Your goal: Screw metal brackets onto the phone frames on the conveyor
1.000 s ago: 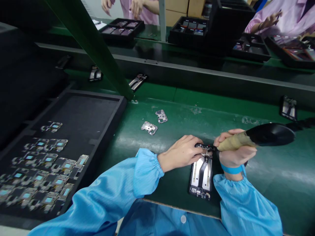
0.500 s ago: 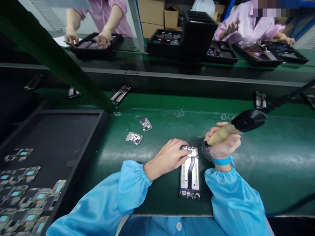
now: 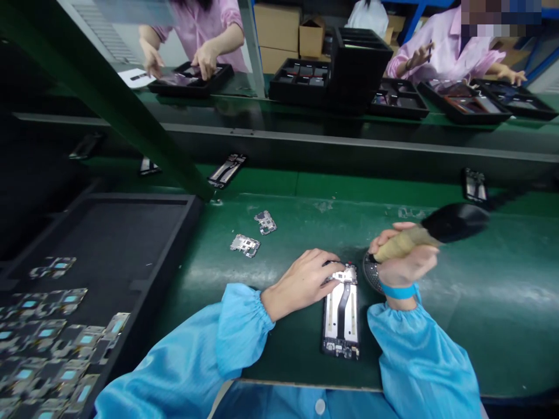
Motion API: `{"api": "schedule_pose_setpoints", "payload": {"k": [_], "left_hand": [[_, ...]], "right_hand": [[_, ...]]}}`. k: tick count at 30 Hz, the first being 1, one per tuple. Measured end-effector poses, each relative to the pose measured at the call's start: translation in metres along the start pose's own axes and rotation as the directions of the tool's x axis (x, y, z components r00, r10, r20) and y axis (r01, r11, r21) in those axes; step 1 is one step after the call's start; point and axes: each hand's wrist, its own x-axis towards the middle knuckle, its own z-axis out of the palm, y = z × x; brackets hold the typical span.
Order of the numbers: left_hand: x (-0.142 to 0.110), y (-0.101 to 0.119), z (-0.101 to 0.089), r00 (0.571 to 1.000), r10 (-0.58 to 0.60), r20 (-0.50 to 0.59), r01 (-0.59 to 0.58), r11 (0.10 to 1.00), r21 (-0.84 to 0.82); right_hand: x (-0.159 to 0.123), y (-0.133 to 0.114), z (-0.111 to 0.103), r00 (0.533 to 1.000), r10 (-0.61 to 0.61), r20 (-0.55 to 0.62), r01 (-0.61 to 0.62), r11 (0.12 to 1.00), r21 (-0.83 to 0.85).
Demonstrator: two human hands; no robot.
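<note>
An opened phone [image 3: 341, 311] lies on the green bench top, its silver inner plate and dark ribbon cable showing. My left hand [image 3: 308, 280] is bent over its top end, with the thumb and fingers closed against the small circuit board [image 3: 348, 274] there. The fingertips are partly hidden. Just to the right, my right hand [image 3: 408, 262] grips what looks like a hot-air gun [image 3: 404, 241], with a yellow-wrapped grip, a black end and a perforated metal part close beside the phone. Two loose circuit boards [image 3: 245, 245] lie left of my left hand.
A black tray [image 3: 172, 233] with rows of circuit boards [image 3: 46, 333] stands at the left. A green post [image 3: 144, 131] slants across. More opened phones [image 3: 227, 170] lie along the back channel. Beyond the rail, two people in pink work over black trays [image 3: 465, 107].
The view has swung a little left, so the bench things appear shifted right. Both my hands keep their places at the phone. The far-left co-worker's hand has lifted somewhat.
</note>
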Motion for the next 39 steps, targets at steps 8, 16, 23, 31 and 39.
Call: {"api": "schedule_pose_setpoints", "payload": {"k": [8,16,23,31,39], "left_hand": [[0.006,0.004,-0.003,0.996,-0.08,0.043,0.08,0.997,-0.012],[0.008,0.003,0.0,0.996,-0.054,0.067,0.049,0.996,0.068],[0.008,0.002,0.001,0.996,-0.063,0.057,0.06,0.996,0.061],[0.002,0.001,-0.002,0.998,-0.059,0.001,0.059,0.997,-0.04],[0.001,0.001,-0.003,0.997,-0.075,-0.008,0.074,0.996,-0.044]], "right_hand": [[-0.031,-0.016,0.028,0.969,0.126,0.214,-0.138,0.99,0.041],[-0.041,0.001,0.028,0.957,0.113,0.268,-0.121,0.992,0.016],[-0.044,0.0,0.028,0.941,0.125,0.315,-0.146,0.988,0.044],[-0.004,-0.012,0.007,0.997,0.025,-0.073,-0.026,1.0,-0.013],[-0.007,0.009,-0.006,0.999,0.022,-0.023,-0.024,0.998,-0.064]]}}
